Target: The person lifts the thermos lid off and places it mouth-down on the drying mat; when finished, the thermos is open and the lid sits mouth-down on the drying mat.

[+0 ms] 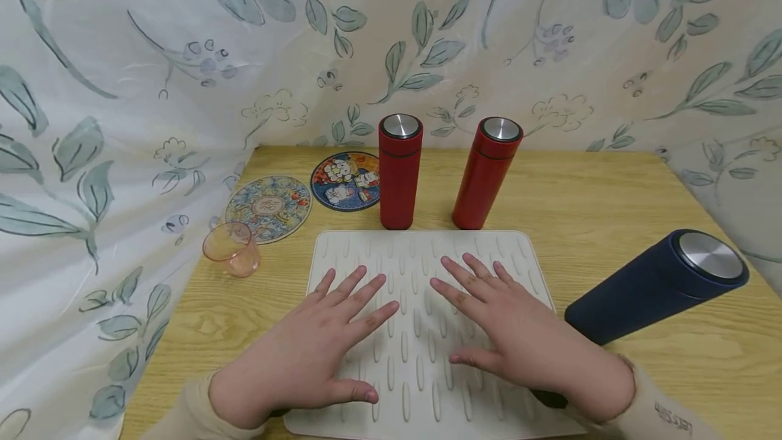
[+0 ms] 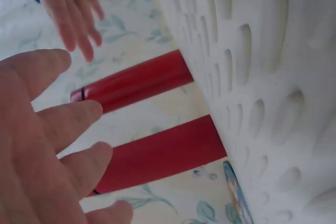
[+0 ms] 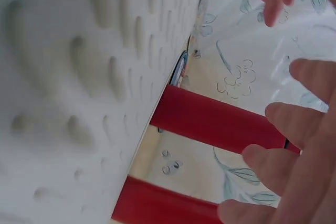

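Note:
My left hand [image 1: 318, 338] and right hand [image 1: 513, 324] hover palm down over a white ridged mat [image 1: 415, 358], fingers spread, holding nothing. In the left wrist view the left hand [image 2: 42, 145] hangs above the mat [image 2: 273, 77] with a gap beneath it; the right wrist view shows the same for the right hand [image 3: 299, 150]. Two red bottles [image 1: 399, 182] [image 1: 485, 178] with silver lids stand behind the mat's far edge. A dark blue bottle [image 1: 647, 290] stands to the right, beside the right forearm.
Left of the mat is a clear pink cup [image 1: 235, 250]. Behind it lie a patterned round coaster [image 1: 275, 206] and a blue-rimmed one [image 1: 342, 185], the latter partly behind the left red bottle. Floral cloth [image 1: 305, 32] hangs along the wooden table's [image 1: 586, 202] back and left sides.

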### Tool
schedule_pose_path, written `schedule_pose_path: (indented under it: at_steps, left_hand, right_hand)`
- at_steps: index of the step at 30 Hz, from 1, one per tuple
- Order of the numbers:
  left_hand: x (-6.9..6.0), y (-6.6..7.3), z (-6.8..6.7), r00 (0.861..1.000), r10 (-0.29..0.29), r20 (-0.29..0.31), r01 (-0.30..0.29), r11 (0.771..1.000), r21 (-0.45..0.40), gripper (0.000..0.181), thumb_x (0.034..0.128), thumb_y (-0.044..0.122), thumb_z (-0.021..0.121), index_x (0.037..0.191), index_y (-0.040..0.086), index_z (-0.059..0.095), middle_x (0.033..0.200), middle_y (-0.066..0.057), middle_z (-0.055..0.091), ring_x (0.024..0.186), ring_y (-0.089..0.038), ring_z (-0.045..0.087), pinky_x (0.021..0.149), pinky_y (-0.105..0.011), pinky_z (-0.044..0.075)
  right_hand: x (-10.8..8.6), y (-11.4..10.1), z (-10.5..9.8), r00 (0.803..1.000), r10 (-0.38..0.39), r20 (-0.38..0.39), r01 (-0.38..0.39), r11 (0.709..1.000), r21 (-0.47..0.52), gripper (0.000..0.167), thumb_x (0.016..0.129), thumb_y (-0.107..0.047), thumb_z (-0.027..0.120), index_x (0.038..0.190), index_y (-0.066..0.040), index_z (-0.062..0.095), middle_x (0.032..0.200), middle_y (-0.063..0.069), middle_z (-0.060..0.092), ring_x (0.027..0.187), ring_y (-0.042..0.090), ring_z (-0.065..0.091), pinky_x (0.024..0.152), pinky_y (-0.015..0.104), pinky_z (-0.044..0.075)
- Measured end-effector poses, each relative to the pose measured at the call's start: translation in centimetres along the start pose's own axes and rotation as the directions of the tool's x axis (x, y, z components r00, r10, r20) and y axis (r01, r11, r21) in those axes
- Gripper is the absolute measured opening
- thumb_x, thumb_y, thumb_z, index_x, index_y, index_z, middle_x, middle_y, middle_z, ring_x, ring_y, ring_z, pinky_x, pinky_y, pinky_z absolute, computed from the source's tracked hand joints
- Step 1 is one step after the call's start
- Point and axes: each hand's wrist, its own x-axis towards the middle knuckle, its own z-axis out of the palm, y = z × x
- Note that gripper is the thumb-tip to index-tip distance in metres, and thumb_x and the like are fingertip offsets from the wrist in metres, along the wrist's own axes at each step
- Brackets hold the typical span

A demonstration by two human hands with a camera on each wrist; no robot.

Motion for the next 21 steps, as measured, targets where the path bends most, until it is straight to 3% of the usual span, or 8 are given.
schedule_pose_path:
  at_steps: [3,5,6,9,10,12,16,21]
  left_hand:
    - [-0.2,-0.3,0.2,0.994,0.003,-0.105,-0.002,1.0,0.006,0.092,0.095,0.071,0.075,0.169,0.023,0.048,0.176,-0.009,0.043,0.162,-0.037,0.042,0.127,-0.067,0.039]
    - [-0.2,-0.6,0.4,0.98,-0.022,-0.197,0.023,1.0,0.004,0.081,0.0968,0.061,0.079,0.162,0.019,0.057,0.164,-0.008,0.058,0.15,-0.032,0.058,0.12,-0.059,0.05]
    - [-0.2,-0.7,0.5,0.969,-0.048,-0.241,0.047,0.999,-0.012,0.075,0.0972,0.056,0.081,0.158,0.017,0.061,0.158,-0.007,0.065,0.143,-0.03,0.064,0.116,-0.055,0.054]
    - [-0.2,-1.3,0.7,0.919,-0.158,-0.362,0.128,0.986,-0.105,0.063,0.0953,0.041,0.087,0.149,0.014,0.069,0.141,-0.005,0.075,0.128,-0.026,0.072,0.106,-0.049,0.061]
    - [-0.2,-1.4,0.7,0.899,-0.203,-0.389,0.159,0.977,-0.142,0.061,0.0947,0.038,0.087,0.148,0.013,0.07,0.138,-0.004,0.076,0.127,-0.026,0.073,0.106,-0.049,0.061]
    - [-0.3,-1.7,0.8,0.857,-0.277,-0.434,0.2,0.956,-0.215,0.059,0.094,0.034,0.088,0.146,0.011,0.071,0.134,-0.005,0.078,0.124,-0.026,0.074,0.104,-0.05,0.061]
    - [-0.6,-2.1,1.0,0.786,-0.352,-0.508,0.232,0.93,-0.286,0.055,0.0937,0.028,0.088,0.143,0.01,0.072,0.129,-0.005,0.079,0.117,-0.025,0.076,0.098,-0.05,0.063]
    - [-0.9,-2.3,1.1,0.727,-0.385,-0.569,0.248,0.919,-0.305,0.051,0.0917,0.023,0.09,0.138,0.01,0.075,0.123,-0.004,0.08,0.109,-0.022,0.077,0.09,-0.049,0.064]
  right_hand:
    - [1.8,0.3,-0.5,0.994,0.051,-0.093,-0.042,0.995,0.094,0.09,0.096,-0.049,0.084,0.172,-0.025,0.043,0.177,0.006,0.041,0.161,0.039,0.043,0.123,0.069,0.042]
    - [3.5,0.7,-1.0,0.981,0.119,-0.151,-0.086,0.974,0.21,0.079,0.1,-0.042,0.082,0.168,-0.018,0.048,0.171,0.01,0.051,0.153,0.04,0.054,0.118,0.065,0.05]
    - [4.6,0.9,-1.2,0.971,0.172,-0.165,-0.12,0.95,0.287,0.076,0.102,-0.039,0.08,0.167,-0.017,0.05,0.169,0.01,0.054,0.15,0.039,0.057,0.116,0.063,0.053]
    - [8.7,1.8,-2.1,0.925,0.334,-0.179,-0.186,0.813,0.552,0.075,0.104,-0.033,0.078,0.169,-0.016,0.045,0.168,0.011,0.053,0.149,0.04,0.057,0.118,0.06,0.052]
    - [10.2,2.1,-2.4,0.907,0.384,-0.175,-0.202,0.759,0.619,0.079,0.103,-0.031,0.079,0.171,-0.017,0.04,0.17,0.011,0.05,0.15,0.04,0.056,0.119,0.06,0.052]
    - [13.1,2.7,-2.8,0.873,0.458,-0.165,-0.226,0.682,0.695,0.09,0.101,-0.032,0.081,0.175,-0.022,0.029,0.173,0.011,0.044,0.153,0.039,0.053,0.12,0.06,0.05]
    - [17.4,3.1,-3.3,0.842,0.513,-0.165,-0.257,0.65,0.715,0.106,0.096,-0.033,0.087,0.177,-0.026,0.019,0.173,0.012,0.041,0.15,0.04,0.052,0.115,0.062,0.053]
    - [19.9,3.1,-2.9,0.821,0.542,-0.176,-0.221,0.587,0.779,0.098,0.093,-0.028,0.091,0.17,-0.022,0.032,0.165,0.009,0.051,0.148,0.034,0.052,0.115,0.062,0.053]
